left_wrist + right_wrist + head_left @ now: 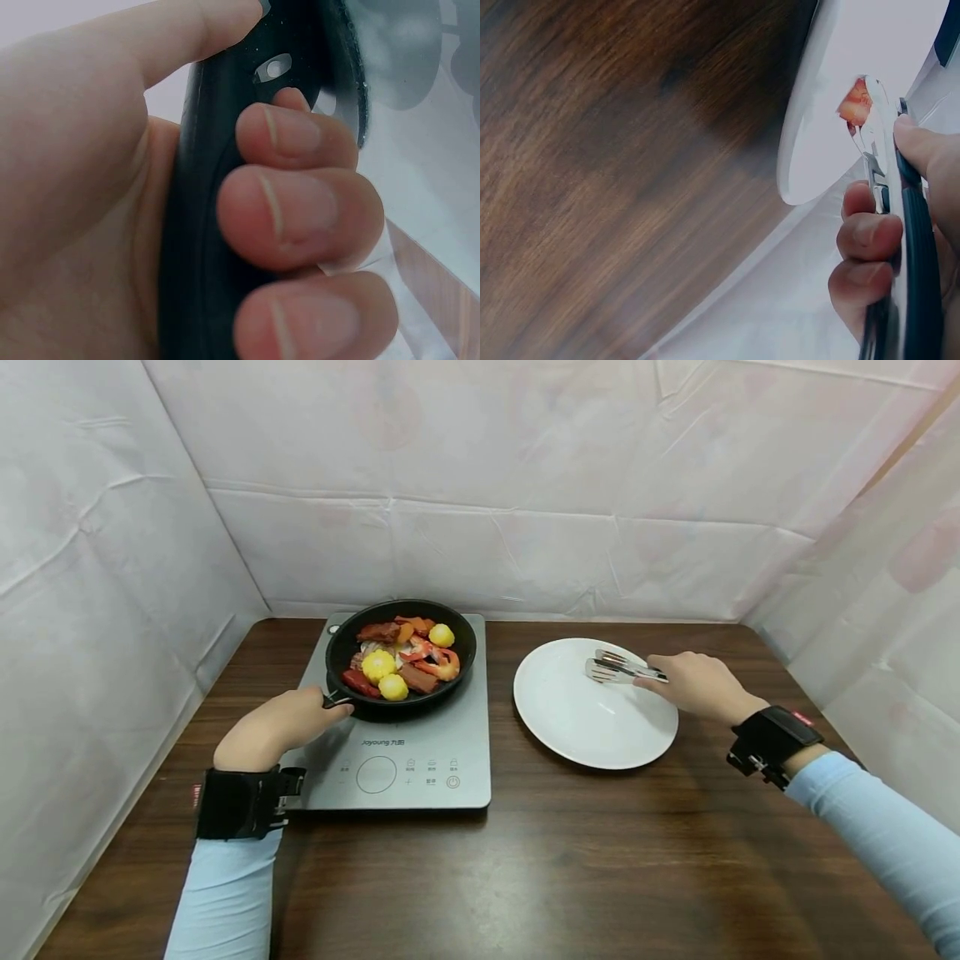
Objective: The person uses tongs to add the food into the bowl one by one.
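one black pan (401, 647), one white plate (577, 727), one pair of metal tongs (618, 669) and one grey induction cooker (420, 760) stand on the brown desk (600, 860). the pan sits on the cooker's top, at about ten o'clock from the desk's middle. it holds three yellow balls, several reddish sausage pieces and orange shrimp-like bits; their exact count cannot be told. the pan's handle (202, 225) points toward seven o'clock, and the left hand (273, 727) grips it, with the fingers (300, 210) curled fully round the dark handle and the thumb laid along its top.

the plate lies flat at three o'clock from the cooker, just beside it but apart. the right hand (697, 685) holds the tongs over the plate, fingers (866, 240) wrapped about the two arms. their long axis runs from three o'clock to nine o'clock, tips toward the pan, and the tips stand a little apart. in the right wrist view a small orange-red bit (855, 105) shows at the tongs' end; whether it is pinched there or only seen behind cannot be told. the plate's white surface shows beneath the tips.
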A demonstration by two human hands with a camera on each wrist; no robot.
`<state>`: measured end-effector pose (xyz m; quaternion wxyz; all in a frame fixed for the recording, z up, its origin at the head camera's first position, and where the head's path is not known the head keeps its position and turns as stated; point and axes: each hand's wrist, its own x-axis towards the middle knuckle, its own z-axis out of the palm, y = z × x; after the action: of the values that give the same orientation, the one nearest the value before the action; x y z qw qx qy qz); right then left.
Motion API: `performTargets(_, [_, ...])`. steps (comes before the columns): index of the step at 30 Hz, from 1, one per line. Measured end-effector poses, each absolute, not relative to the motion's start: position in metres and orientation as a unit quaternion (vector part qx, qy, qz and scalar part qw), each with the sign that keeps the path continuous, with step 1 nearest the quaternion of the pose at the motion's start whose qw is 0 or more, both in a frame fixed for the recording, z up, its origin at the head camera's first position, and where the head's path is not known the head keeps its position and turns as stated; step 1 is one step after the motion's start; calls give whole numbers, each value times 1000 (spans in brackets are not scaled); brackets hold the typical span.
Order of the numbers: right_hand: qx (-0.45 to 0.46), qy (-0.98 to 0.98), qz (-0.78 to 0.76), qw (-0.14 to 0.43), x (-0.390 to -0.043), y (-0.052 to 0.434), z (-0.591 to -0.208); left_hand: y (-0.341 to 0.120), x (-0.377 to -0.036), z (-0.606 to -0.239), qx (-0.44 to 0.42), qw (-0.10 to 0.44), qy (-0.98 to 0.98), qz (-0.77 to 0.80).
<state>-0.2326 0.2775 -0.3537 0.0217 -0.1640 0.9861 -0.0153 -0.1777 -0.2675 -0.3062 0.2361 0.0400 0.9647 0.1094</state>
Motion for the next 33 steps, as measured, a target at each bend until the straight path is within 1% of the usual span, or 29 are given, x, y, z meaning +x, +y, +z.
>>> performTargets(7, [-164,985,-49,19,-232,279,-360,-271,-178,-308,40,237,963,119])
performTargets(25, [-172,984,-55,12,-227,280,-362,-269,-180,-307,41,238,963,118])
performTargets(33, [-177,983,-58,-3,-226,276,-360,-269,-181,-309,41,238,963,119])
